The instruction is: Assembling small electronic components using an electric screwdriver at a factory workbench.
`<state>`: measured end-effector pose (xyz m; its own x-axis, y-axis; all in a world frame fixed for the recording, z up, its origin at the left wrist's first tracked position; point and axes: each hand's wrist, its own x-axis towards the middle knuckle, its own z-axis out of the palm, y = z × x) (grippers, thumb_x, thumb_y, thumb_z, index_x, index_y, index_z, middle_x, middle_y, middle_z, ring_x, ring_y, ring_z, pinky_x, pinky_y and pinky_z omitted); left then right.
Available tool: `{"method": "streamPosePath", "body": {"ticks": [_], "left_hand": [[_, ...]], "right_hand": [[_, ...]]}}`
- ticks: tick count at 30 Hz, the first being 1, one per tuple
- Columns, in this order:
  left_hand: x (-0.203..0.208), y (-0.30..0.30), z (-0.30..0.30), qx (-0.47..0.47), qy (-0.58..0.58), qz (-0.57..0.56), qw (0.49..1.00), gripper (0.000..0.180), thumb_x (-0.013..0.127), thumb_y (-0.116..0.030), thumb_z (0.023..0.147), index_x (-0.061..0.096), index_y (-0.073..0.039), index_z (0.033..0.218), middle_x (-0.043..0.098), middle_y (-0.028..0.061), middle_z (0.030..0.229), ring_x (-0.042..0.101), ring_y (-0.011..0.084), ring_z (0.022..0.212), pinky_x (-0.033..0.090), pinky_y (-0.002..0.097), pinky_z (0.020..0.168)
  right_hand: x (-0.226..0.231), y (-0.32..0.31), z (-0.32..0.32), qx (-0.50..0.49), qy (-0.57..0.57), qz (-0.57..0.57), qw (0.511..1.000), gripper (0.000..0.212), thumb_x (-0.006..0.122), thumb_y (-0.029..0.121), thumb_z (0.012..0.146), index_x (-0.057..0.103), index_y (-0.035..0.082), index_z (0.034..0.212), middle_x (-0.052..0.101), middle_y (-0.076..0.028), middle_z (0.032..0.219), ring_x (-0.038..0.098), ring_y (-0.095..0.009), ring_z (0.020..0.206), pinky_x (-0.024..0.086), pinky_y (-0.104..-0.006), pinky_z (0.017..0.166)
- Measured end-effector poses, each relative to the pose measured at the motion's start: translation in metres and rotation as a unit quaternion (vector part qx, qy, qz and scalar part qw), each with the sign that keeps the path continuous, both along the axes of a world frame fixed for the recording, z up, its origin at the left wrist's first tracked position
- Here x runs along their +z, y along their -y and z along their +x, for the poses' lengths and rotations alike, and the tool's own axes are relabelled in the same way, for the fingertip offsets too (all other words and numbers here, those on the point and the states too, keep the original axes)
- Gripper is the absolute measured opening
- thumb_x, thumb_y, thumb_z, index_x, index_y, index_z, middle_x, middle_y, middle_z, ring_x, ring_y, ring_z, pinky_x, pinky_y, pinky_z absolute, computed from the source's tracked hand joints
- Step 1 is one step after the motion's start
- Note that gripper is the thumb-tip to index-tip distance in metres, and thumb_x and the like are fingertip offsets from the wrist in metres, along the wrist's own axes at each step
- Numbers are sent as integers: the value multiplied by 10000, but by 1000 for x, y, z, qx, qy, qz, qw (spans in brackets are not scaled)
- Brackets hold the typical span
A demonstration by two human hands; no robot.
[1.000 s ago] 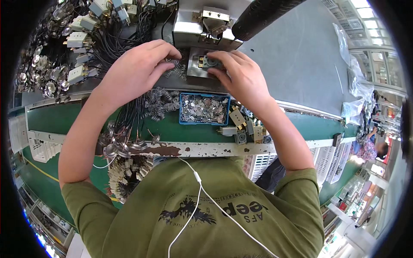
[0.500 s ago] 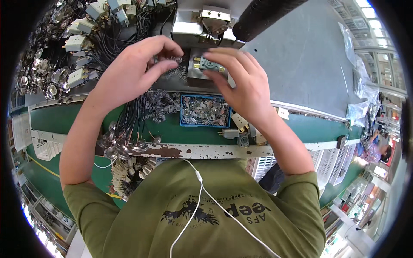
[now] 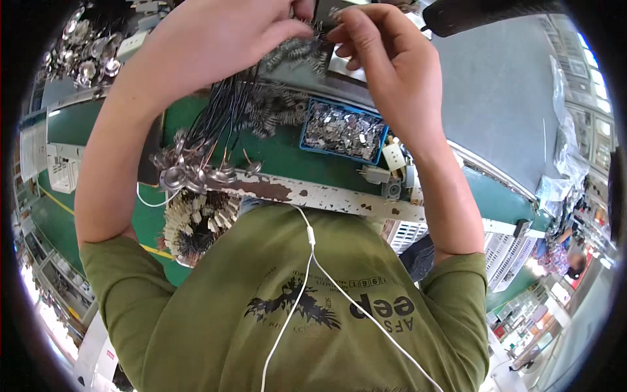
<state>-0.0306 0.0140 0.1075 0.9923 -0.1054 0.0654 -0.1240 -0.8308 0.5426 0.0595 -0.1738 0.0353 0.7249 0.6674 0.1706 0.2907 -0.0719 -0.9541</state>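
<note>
My left hand (image 3: 228,36) is at the top edge beside a heap of coil springs (image 3: 297,55). Its thumb stretches over them, apart from a bent finger, and the upper fingers are partly cut off by the frame. Close by on the right, my right hand (image 3: 401,68) has its thumb and index finger pinched together. A tiny grey bit shows at those fingertips, too small to name. Under the right fingers lies a metal block (image 3: 346,65), largely hidden by the hand. More loose springs (image 3: 264,114) lie below on the green surface.
A blue tray (image 3: 339,157) of small metal pieces stands below the hands. Right of it lie grey and white switch parts (image 3: 392,173). Black wires with metal discs (image 3: 179,173) hang over the chipped white bench edge (image 3: 320,198). A dark cylindrical tool (image 3: 483,16) juts in above.
The view has shifted, so the bench sits higher and tilted. My right fingers, spread over a grey-green part on the block before, are pinched now. My hands are closer together.
</note>
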Motion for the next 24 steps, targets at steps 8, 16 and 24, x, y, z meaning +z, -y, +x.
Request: {"method": "streamPosePath", "body": {"ticks": [8, 16, 24], "left_hand": [[0, -11, -22, 36, 16, 4, 999, 203, 680, -54, 930, 651, 6, 1121, 657, 129, 937, 662, 259, 814, 534, 341, 729], [-29, -44, -40, 9, -98, -36, 995, 142, 615, -73, 980, 657, -20, 1104, 574, 24, 773, 488, 84, 665, 401, 280, 598], [-28, -49, -47, -33, -155, 30, 987, 173, 626, -81, 914, 658, -8, 1068, 610, 88, 766, 596, 197, 681, 477, 335, 636]], "right_hand": [[-5, 9, -11, -7, 348, -95, 933, 316, 762, 121, 917, 703, 66, 1222, 724, -92, 1016, 677, -194, 752, 546, -305, 676], [-41, -6, -82, 226, 218, -136, 940, 233, 701, 93, 909, 696, 57, 1140, 644, -130, 905, 676, -367, 787, 546, -460, 679], [-39, -20, -99, 175, -104, -119, 972, 308, 703, 56, 930, 561, 40, 1203, 725, -151, 1077, 728, -261, 680, 555, -353, 644]]}}
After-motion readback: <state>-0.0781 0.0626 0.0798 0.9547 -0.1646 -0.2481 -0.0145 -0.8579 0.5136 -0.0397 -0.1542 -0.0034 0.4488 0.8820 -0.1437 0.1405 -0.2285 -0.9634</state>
